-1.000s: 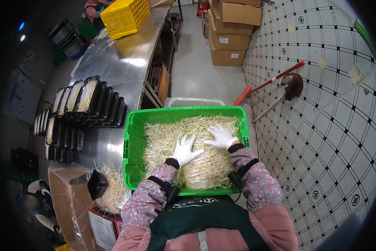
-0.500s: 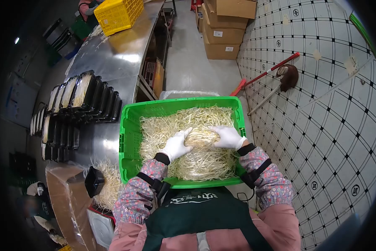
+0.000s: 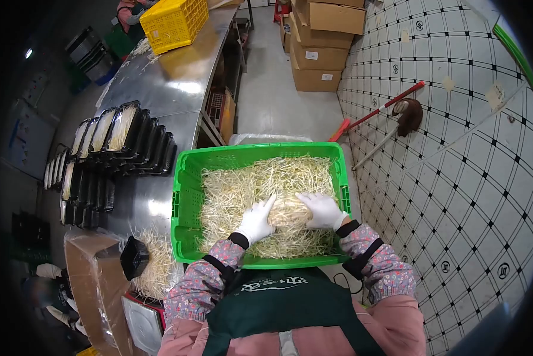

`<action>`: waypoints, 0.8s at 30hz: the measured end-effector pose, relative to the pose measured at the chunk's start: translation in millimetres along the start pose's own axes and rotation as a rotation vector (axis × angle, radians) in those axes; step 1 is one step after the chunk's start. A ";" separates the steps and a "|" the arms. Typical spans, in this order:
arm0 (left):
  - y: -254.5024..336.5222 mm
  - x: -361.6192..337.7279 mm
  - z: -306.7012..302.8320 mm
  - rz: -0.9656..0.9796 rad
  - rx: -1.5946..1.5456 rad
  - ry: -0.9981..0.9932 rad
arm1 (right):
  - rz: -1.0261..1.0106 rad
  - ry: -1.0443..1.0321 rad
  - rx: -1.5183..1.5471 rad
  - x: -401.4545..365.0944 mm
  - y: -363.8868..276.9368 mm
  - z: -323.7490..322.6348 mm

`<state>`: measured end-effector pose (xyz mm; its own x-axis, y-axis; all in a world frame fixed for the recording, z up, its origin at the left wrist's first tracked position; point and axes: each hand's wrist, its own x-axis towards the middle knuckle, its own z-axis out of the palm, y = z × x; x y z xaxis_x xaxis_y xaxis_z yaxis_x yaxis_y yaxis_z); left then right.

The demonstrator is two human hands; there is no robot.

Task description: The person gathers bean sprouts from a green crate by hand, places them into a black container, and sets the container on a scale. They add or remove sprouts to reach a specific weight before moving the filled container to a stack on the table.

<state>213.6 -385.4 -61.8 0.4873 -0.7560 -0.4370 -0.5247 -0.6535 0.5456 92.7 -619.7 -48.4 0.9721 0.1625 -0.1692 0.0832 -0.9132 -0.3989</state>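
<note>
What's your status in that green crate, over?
Hands open: left hand and right hand cupping a clump of sprouts between them. Clump at the near side of the pile in the green crate. Nothing in the way.

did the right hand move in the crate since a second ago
Yes: the right hand has drawn back toward the green crate's near rim, now cupping sprouts with the left hand.

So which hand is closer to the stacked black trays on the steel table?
Left. The left hand rests on the bean sprouts in the green crate, on the side toward the black trays; the right hand sits beyond it, toward the tiled wall.
</note>
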 end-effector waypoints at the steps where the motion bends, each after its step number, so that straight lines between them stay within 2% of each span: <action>1: -0.7 1.6 -6.8 0.009 0.003 0.024 | 0.020 -0.013 0.013 4.4 0.7 -3.8; 2: -0.6 -1.9 -7.5 0.008 0.006 0.028 | 0.039 -0.026 0.023 7.4 0.6 -6.8; 4: -1.3 -12.4 -0.4 0.149 0.312 0.224 | 0.004 0.039 -0.103 2.4 -4.2 10.0; 5: -4.3 -15.2 10.2 0.159 0.425 0.266 | -0.012 0.114 -0.261 -1.0 -10.6 16.4; 6: -5.1 -13.5 14.0 0.160 0.428 0.273 | -0.028 0.189 -0.418 -2.8 -14.8 21.3; 7: -6.3 -11.2 18.0 0.114 0.355 0.220 | -0.047 0.290 -0.464 -0.9 -15.6 24.9; 8: -8.2 -8.8 21.7 0.067 0.282 0.163 | -0.047 0.293 -0.465 5.7 -11.3 25.7; 10: -7.8 -3.2 18.1 0.066 0.251 0.199 | 0.133 -0.067 -0.096 20.6 -3.5 19.5; 11: -7.5 0.5 14.1 -0.022 0.143 0.164 | 0.118 0.031 -0.049 23.1 -0.6 15.2; 12: -8.4 3.0 8.8 -0.110 0.039 0.134 | 0.110 0.039 -0.053 25.7 1.7 12.9; 14: 3.7 -11.4 -10.7 -0.049 0.041 0.222 | 0.034 0.212 0.003 28.2 3.8 12.8; 15: 14.3 -19.3 -25.9 -0.079 0.017 0.139 | -0.010 0.336 0.029 28.4 4.6 14.9; 16: 22.6 -27.3 -36.6 -0.108 -0.008 0.054 | -0.014 0.334 0.028 29.2 1.6 8.3; 20: 36.1 -60.3 -52.4 -0.092 0.095 0.089 | -0.097 0.299 -0.012 32.6 -2.2 -16.6; 21: 25.8 -71.3 -50.4 0.005 0.149 0.158 | -0.128 0.306 -0.044 33.1 1.7 -20.7; 22: 21.5 -84.8 -57.3 -0.037 0.195 0.129 | -0.058 0.359 -0.063 30.6 16.6 -26.2; 24: 4.4 -103.6 -61.3 -0.033 0.199 0.197 | 0.070 0.478 0.019 24.4 35.2 -45.2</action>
<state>203.6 -307.8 29.7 0.6228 -0.7250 -0.2941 -0.6232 -0.6870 0.3737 129.3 -664.8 -25.8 0.9675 -0.0929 0.2350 0.0144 -0.9082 -0.4184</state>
